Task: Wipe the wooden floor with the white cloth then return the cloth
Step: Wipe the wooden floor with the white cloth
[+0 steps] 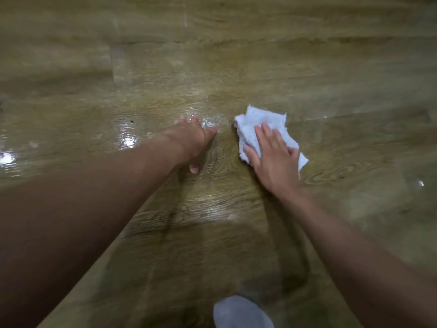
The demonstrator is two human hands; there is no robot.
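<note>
Wooden floor (260, 55) glossy, light glare; right hand (275, 159) presses white cloth (264, 121).

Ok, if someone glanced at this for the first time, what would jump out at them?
The white cloth stands out right of centre, pressed flat to the wooden floor by the right hand. Beside it, the left hand rests on the boards, with bright glare further left.
</note>
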